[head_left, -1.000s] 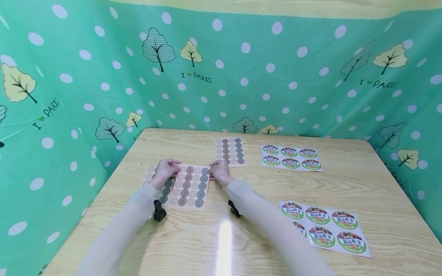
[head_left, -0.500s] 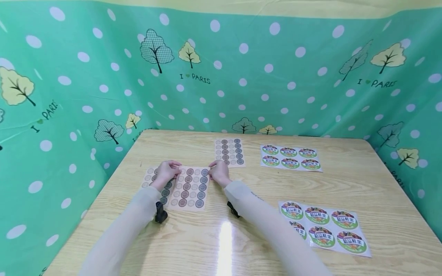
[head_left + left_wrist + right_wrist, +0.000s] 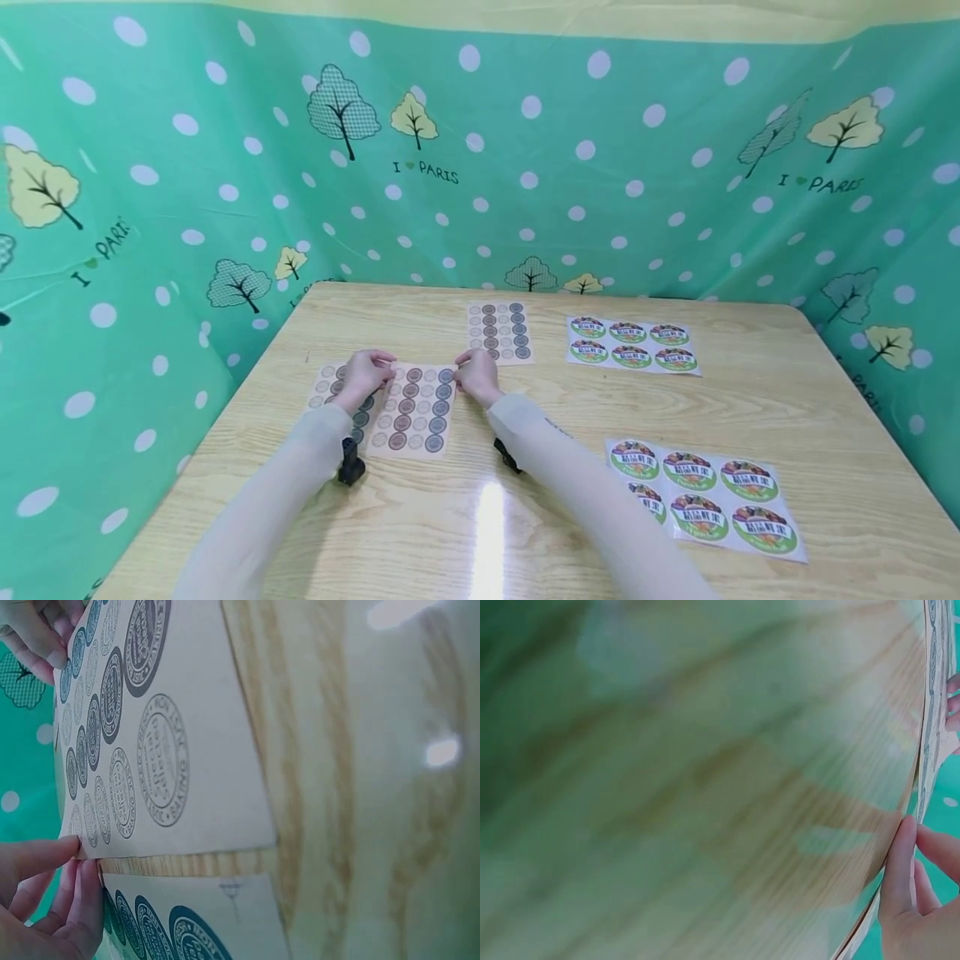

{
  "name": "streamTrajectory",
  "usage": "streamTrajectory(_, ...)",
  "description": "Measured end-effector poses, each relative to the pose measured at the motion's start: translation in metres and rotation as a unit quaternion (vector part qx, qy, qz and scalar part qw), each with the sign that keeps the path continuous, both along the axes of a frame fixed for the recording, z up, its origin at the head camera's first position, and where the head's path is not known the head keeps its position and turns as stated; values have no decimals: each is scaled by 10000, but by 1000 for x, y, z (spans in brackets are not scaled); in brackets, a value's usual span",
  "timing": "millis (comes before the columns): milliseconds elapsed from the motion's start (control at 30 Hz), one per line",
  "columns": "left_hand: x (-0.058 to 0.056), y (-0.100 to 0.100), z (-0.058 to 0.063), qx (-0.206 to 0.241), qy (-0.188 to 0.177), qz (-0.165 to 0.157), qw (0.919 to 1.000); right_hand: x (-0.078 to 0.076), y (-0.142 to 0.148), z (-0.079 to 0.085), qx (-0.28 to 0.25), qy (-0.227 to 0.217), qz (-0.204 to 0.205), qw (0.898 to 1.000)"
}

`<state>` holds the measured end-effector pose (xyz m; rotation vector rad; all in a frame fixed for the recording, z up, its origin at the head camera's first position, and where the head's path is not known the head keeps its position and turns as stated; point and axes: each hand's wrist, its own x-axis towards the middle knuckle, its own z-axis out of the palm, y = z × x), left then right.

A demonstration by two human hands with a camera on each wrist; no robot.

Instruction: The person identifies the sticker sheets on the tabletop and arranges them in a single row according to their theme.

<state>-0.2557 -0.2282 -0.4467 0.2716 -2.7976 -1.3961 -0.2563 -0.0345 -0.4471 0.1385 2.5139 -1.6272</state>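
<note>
A pale pink sticker sheet with columns of round stickers, brown-red, grey-blue and outlined, lies between the hands. My left hand pinches its far left corner; the left wrist view shows thumb and fingers of this hand at the sheet's edge. At the far right corner, my right hand grips the sheet between thumb and fingers, and the right wrist view shows that hand at the edge. A similar sticker sheet lies at the left on the table, partly hidden under my left hand and forearm.
A third round-sticker sheet lies behind the right hand. Two sheets of oval fruit labels sit to the right, one farther back and one nearer, partly behind the right sleeve. A green dotted curtain hangs behind the wooden table.
Very little differs. The head view has shifted slightly. Both hands keep hold of the sheet's far corners, and the sheet lies in nearly the same place.
</note>
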Motion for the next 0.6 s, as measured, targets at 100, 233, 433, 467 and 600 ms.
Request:
streamTrajectory(100,0,2,1,-88,3,-5,10000,0,1,-1,14,85,33,10000)
streamTrajectory(233,1,2,2,-217,16,-8,9998,0,1,-2,57,251,182,9995)
streamTrajectory(433,-1,3,2,-572,147,-101,9982,-1,9,-1,-144,258,471,9985)
streamTrajectory(467,-2,4,3,-595,173,-98,9980,-2,10,-1,-215,218,533,9981)
streamTrajectory(600,-4,7,5,-564,291,-112,9979,-4,19,2,-403,-17,830,9957)
